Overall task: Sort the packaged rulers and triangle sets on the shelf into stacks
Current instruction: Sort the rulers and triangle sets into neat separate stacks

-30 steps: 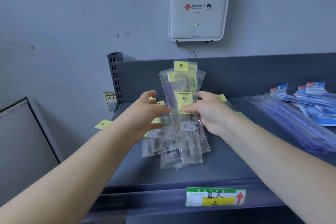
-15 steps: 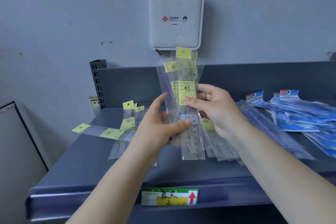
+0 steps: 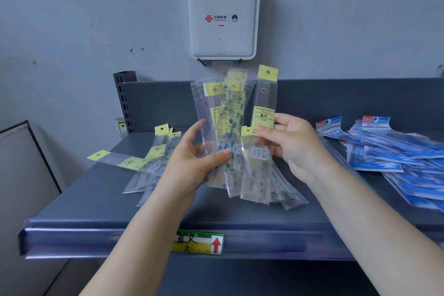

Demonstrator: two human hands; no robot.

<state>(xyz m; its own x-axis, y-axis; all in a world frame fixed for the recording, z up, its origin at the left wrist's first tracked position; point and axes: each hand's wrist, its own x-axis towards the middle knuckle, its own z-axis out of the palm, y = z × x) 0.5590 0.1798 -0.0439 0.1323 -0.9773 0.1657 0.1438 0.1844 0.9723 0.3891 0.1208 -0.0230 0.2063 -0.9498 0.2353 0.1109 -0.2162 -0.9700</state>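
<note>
Your right hand (image 3: 292, 145) pinches one ruler (image 3: 260, 137) upright, just right of the fanned bundle (image 3: 223, 127) gripped in your left hand (image 3: 192, 166), both above the shelf's (image 3: 96, 214) middle, with loose rulers (image 3: 134, 163) lying flat toward its left edge.

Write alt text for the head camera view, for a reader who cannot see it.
Over a grey metal shelf, the left hand grips a fanned bundle of clear yellow-topped ruler packets while the right hand pinches one clear yellow-labelled ruler packet apart from it. More yellow-tagged packets lie left, blue packets right, below a white wall-mounted router.
</note>
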